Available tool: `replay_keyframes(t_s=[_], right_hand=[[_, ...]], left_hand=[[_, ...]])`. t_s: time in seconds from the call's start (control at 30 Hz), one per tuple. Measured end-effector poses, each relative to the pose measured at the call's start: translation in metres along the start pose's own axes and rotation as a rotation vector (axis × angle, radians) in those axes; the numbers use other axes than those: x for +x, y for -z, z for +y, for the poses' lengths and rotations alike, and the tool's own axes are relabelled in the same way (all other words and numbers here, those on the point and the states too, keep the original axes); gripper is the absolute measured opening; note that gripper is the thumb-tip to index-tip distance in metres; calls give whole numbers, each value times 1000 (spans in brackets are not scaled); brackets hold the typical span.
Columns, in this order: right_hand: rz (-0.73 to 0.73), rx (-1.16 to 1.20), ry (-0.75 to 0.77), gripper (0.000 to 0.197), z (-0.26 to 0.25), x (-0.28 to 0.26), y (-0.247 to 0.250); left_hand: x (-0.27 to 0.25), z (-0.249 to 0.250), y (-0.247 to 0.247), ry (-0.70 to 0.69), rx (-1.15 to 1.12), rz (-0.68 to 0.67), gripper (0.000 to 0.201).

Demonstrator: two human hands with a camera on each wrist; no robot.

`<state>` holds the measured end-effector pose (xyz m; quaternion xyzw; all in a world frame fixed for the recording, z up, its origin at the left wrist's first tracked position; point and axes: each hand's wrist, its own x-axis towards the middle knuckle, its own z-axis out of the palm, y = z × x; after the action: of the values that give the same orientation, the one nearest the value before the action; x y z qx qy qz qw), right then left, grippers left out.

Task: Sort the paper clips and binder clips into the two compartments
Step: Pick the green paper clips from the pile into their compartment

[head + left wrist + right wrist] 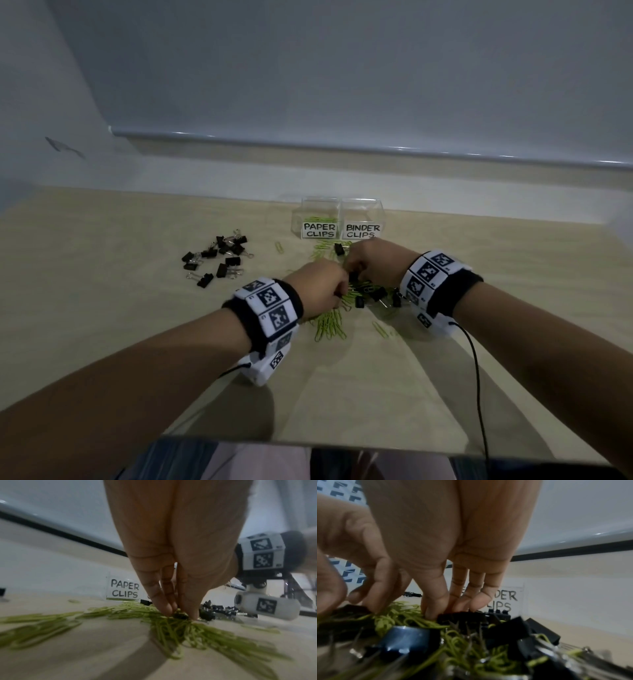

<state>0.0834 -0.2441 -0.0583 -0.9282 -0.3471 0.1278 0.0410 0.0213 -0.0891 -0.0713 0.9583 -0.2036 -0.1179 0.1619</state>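
While both hands work in the mixed heap of clips, the left hand (320, 286) has its fingers (164, 605) drawn narrow, thumb against fingertips, pinching at a small dark piece among the green paper clips (330, 323) on the worktop (102, 325); whether that piece is a binder clip cannot be told from the blurred left wrist view. The right hand (375, 262) sits just beside the left, its fingers (435, 609) bent downward with the tips touching the heap of black binder clips (375, 294) and green paper clips; whether it holds any clip cannot be told.

Taking the two clear boxes as the landmark: the box marked PAPER CLIPS (318, 219) has green clips lying in it, and the box marked BINDER CLIPS (363, 219) stands touching it on its right side. Just in front of the boxes lies the mixed heap, with one black binder clip (339, 248) close to the box fronts. Well to the left of the boxes, a separate scatter of black binder clips (219, 257) lies on the worktop. A single green paper clip (279, 247) lies between that scatter and the boxes.
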Motion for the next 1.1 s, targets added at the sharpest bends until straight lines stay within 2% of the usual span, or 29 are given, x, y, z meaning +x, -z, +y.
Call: replay_keyframes(t_s=[0.1,0.3,0.47,0.57,0.67,0.77,0.83,0.9,0.97,1.03,1.1], right_hand=[[21,17,-6,27,4,-1,-1],[109,128,8,12,7,-13,0],[230,264,22,14,17,-21,4],[297,303,-74,13,34,-29,11],[338,264,-227,11,58,-37,13],[276,197,-364,11,74,-40,7],[231,154,-389,7,74,-38,5],[251,96,-343,11,66,-30,7],[283,90,-263,16,49,-16,10],[252,83,-196,22,28,1,11],[190,9,-159,29,8,20,12]], left_hand=[[5,1,-1,-1,47,-14,24],[0,-3,1,0,-93,2,15],[-3,-11,3,-22,-135,-43,15],[-6,-14,3,-51,-137,-42,6],[-10,-18,3,-59,-190,-43,8],[-15,-24,9,-28,-304,16,5],[-18,-36,20,3,-368,83,5],[-19,-57,34,37,-324,156,8],[-17,-83,46,136,-213,215,16],[-14,-104,55,277,-44,213,16],[-10,-114,59,362,152,171,19]])
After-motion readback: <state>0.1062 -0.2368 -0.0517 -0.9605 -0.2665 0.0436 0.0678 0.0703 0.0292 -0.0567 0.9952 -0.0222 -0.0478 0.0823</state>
